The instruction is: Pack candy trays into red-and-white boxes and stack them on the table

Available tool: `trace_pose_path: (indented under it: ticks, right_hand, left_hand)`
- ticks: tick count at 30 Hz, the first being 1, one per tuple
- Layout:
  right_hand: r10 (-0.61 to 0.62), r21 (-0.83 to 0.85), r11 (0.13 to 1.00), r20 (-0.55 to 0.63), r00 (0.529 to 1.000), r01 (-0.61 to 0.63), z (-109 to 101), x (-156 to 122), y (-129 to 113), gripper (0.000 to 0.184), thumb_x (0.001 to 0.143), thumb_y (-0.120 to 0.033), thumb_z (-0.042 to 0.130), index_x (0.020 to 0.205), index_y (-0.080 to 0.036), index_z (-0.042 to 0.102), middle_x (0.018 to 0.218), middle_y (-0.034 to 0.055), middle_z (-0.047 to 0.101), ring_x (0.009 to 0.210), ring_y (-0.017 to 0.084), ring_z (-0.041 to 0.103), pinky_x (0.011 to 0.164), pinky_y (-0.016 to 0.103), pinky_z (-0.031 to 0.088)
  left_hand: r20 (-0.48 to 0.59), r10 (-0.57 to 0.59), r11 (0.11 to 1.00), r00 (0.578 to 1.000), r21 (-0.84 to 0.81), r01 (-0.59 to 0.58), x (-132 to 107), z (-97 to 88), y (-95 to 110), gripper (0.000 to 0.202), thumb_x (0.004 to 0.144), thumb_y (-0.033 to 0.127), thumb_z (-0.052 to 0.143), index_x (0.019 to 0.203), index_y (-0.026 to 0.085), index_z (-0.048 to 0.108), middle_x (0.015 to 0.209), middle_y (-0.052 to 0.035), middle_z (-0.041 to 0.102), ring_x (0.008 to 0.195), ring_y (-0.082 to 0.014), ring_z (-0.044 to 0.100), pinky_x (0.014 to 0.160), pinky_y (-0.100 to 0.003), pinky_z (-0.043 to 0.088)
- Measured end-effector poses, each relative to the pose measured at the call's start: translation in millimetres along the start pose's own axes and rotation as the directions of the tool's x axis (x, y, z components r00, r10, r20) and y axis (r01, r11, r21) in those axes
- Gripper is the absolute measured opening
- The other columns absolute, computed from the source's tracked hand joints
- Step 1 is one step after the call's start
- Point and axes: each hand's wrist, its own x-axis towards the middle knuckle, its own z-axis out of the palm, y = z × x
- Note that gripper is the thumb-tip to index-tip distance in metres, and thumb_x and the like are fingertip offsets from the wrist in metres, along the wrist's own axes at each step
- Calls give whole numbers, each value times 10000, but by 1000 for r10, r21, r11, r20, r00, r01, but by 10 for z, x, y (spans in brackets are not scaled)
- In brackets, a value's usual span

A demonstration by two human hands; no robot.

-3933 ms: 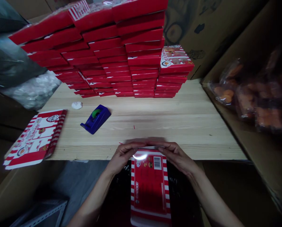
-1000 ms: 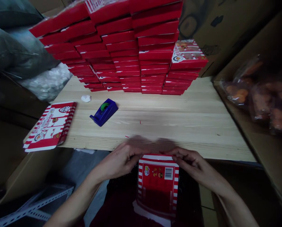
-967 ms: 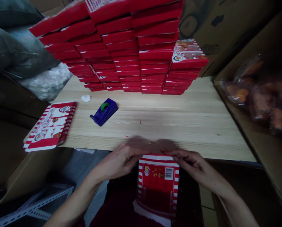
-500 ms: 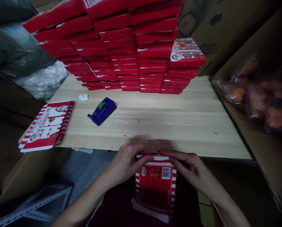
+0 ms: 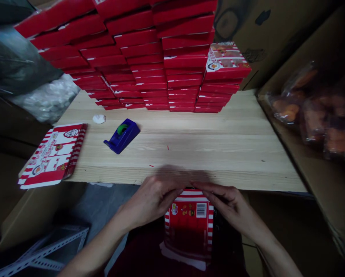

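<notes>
A red-and-white striped carton (image 5: 188,227) with a barcode and small printed figures lies below the table's front edge, its far end under my hands. My left hand (image 5: 158,200) grips that end from the left, and my right hand (image 5: 230,204) grips it from the right. The fingertips of both hands nearly meet over the carton's upper edge. A blurred dark shape over the table just beyond them hides what lies directly past my fingers.
A tall stack of red boxes (image 5: 149,57) stands on the pale wooden table (image 5: 233,154). A blue tape dispenser (image 5: 122,135), white scrap (image 5: 99,119) and flat printed carton (image 5: 52,156) lie left. Bags of orange food (image 5: 314,115) sit in cardboard at right.
My hands have moved down onto the carton's upper edge and closer together. The whole view has shifted slightly as my head moved.
</notes>
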Motion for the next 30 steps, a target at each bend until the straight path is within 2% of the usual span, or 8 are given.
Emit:
trace_pose_path:
  ticks: [4, 7, 11, 13, 15, 17, 24, 30]
  right_hand:
    - [-36, -65, 997, 45, 998, 39, -28, -68, 50, 332, 1027, -362, 586, 1343, -394, 683, 1372, 12, 715, 1311, 279, 650, 1167, 569, 465]
    - [-64, -91, 994, 34, 997, 67, -4, -131, 115, 363, 1026, -332, 592, 1377, -399, 655, 1443, 7, 663, 1359, 285, 609, 1178, 579, 451]
    - [-100, -110, 989, -10, 995, 98, 44, -174, 156, 379, 1034, -307, 573, 1388, -424, 642, 1463, -6, 647, 1374, 274, 596, 1176, 565, 458]
    - [-108, -119, 988, -35, 994, 103, 46, -177, 151, 376, 1035, -310, 571, 1386, -421, 644, 1449, -1, 658, 1367, 274, 603, 1172, 567, 459]
    - [-100, -130, 987, -44, 994, 93, 32, -173, 140, 371, 1033, -322, 575, 1388, -404, 646, 1431, 14, 671, 1357, 278, 611, 1169, 572, 459]
    - [-86, -135, 988, -36, 996, 80, 18, -163, 137, 369, 1030, -338, 582, 1390, -389, 646, 1425, 26, 674, 1357, 283, 610, 1167, 569, 459]
    - [-94, -153, 984, -37, 995, 87, 79, -98, 150, 339, 1017, -391, 593, 1341, -377, 691, 1396, 33, 693, 1341, 310, 622, 1153, 603, 456]
    - [-101, -185, 978, -23, 995, 95, 112, -78, 107, 349, 1019, -352, 590, 1352, -397, 683, 1396, 15, 697, 1355, 308, 610, 1168, 597, 447]
  left_hand:
    - [14, 14, 1000, 1000, 18, -14, -129, 27, -9, 384, 1034, 252, 554, 1411, 302, 611, 1269, -57, 754, 1145, -232, 716, 996, -411, 560]
    - [8, 26, 1000, 1000, -13, -26, -213, 79, -18, 451, 1040, 204, 526, 1477, 316, 538, 1386, -59, 695, 1240, -222, 678, 1066, -427, 551]
    - [-47, 61, 994, 997, -93, -65, -294, 191, -95, 581, 1020, 141, 528, 1569, 291, 415, 1571, -86, 535, 1435, -236, 526, 1186, -457, 469]
    - [-147, -6, 980, 989, -198, -24, -333, 260, -166, 564, 1012, 178, 576, 1553, 267, 445, 1541, -104, 566, 1390, -240, 577, 1158, -447, 503]
    - [-237, -112, 949, 965, -313, 33, -374, 326, -237, 468, 998, 240, 635, 1460, 245, 565, 1409, -101, 683, 1238, -227, 694, 1062, -403, 582]
    - [-288, -155, 938, 945, -343, 49, -414, 376, -296, 387, 975, 277, 681, 1359, 237, 660, 1297, -84, 751, 1131, -216, 747, 994, -367, 616]
    - [-355, 8, 994, 935, -98, -46, -476, 355, -440, 407, 958, 272, 705, 1362, 250, 662, 1300, -83, 750, 1158, -211, 735, 1005, -351, 600]
    - [-320, 24, 999, 947, -37, -38, -417, 223, -451, 268, 974, 267, 686, 1232, 207, 724, 1179, -82, 795, 1051, -192, 764, 914, -303, 608]
